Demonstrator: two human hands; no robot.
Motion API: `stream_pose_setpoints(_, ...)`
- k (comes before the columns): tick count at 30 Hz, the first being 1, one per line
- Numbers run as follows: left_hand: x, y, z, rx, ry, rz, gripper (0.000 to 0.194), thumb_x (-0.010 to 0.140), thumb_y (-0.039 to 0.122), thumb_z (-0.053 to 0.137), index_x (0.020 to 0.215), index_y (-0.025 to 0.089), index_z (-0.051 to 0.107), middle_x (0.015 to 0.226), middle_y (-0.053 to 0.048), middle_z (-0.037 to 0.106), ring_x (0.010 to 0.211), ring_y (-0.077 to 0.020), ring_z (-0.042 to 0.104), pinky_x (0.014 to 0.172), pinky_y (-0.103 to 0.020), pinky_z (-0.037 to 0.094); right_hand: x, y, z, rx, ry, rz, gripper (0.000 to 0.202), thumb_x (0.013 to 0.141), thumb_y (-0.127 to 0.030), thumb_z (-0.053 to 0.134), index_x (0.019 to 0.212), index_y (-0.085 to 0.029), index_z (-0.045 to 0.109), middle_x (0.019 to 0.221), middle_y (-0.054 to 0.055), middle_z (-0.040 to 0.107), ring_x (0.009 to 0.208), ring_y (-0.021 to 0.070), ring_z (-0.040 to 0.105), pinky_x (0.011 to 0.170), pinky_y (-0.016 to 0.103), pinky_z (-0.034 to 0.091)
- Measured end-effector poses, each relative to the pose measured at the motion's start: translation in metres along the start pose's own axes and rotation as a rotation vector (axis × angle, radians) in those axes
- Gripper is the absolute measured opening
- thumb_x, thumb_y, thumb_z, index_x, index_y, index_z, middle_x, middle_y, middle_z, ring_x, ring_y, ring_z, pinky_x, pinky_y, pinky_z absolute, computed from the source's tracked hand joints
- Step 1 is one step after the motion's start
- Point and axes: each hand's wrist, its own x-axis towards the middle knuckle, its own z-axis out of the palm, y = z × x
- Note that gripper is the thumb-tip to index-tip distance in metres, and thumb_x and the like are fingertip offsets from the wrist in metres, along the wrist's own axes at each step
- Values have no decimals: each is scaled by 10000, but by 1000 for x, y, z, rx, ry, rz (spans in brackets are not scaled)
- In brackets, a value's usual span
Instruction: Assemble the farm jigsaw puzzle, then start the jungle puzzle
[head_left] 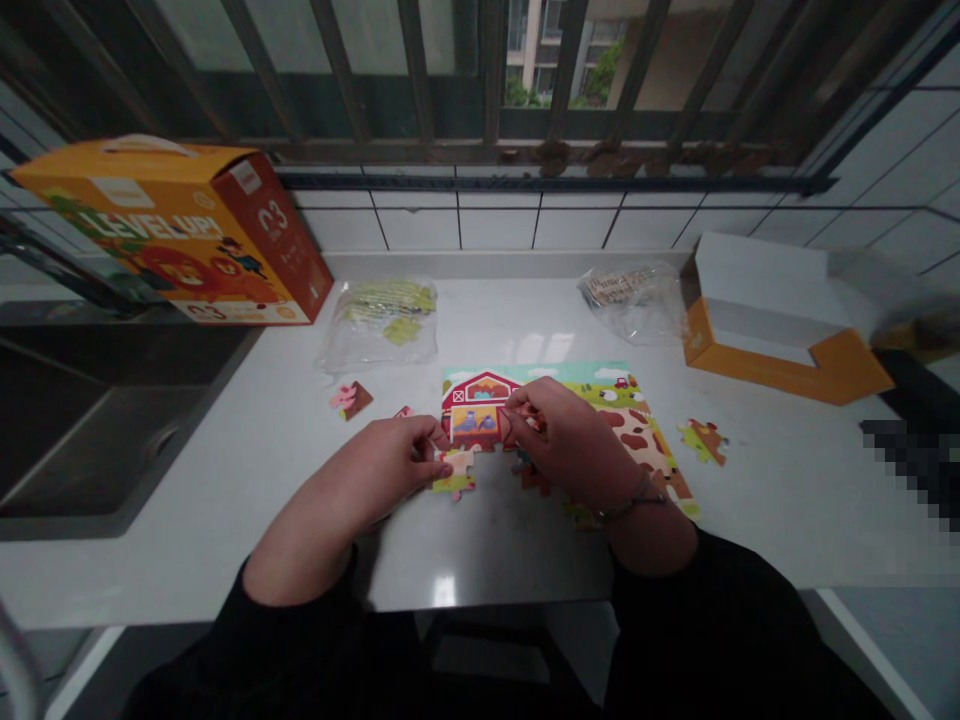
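A partly joined jigsaw puzzle (480, 390) lies on the white counter, with a red barn at its left and a brown-spotted cow at its right. My left hand (397, 455) is closed at its lower left edge, thumb and fingers on a yellow-green puzzle piece (459, 478). Over the middle of the picture, my right hand (566, 435) pinches a reddish puzzle piece (514, 428) beside the barn; the fingers cover most of it. Another dark red piece (534, 478) shows below the right hand. Part of the puzzle is hidden under that hand.
Loose pieces lie at the left (352, 399) and right (705, 441). Behind are a plastic bag of green pieces (386, 315), a clear wrapper (634, 300) and an open orange box (765, 345). A large orange box (180, 235) stands near the sink (112, 430).
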Motion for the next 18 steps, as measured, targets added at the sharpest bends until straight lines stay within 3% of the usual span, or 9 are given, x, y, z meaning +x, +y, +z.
stream_pose_setpoints(7, 2, 4, 1, 0, 2, 49, 162, 883, 388, 753, 840, 240, 703, 810, -2, 760, 751, -215, 660, 699, -326, 414, 0, -1, 0, -11, 0, -3, 102, 1041, -260, 582, 1020, -230, 678, 1050, 101, 735, 1008, 266, 687, 893, 420, 533)
stream_pose_setpoints(12, 4, 9, 5, 113, 53, 67, 129, 911, 331, 749, 835, 228, 735, 869, -53, 765, 769, -243, 661, 721, -354, 428, -1, 0, 1, 4, -13, -7, 84, 1043, -245, 601, 1045, -220, 681, 1057, 99, 733, 998, 258, 683, 881, 405, 528)
stream_pose_setpoints(18, 8, 9, 12, 259, 89, 247, 177, 973, 257, 663, 1048, 219, 819, 1080, -121, 781, 994, -297, 699, 881, -397, 506, -4, -11, -11, -201, -117, -11, 130, 1084, -250, 586, 1075, -189, 701, 1118, 150, 742, 1066, 314, 683, 937, 483, 551)
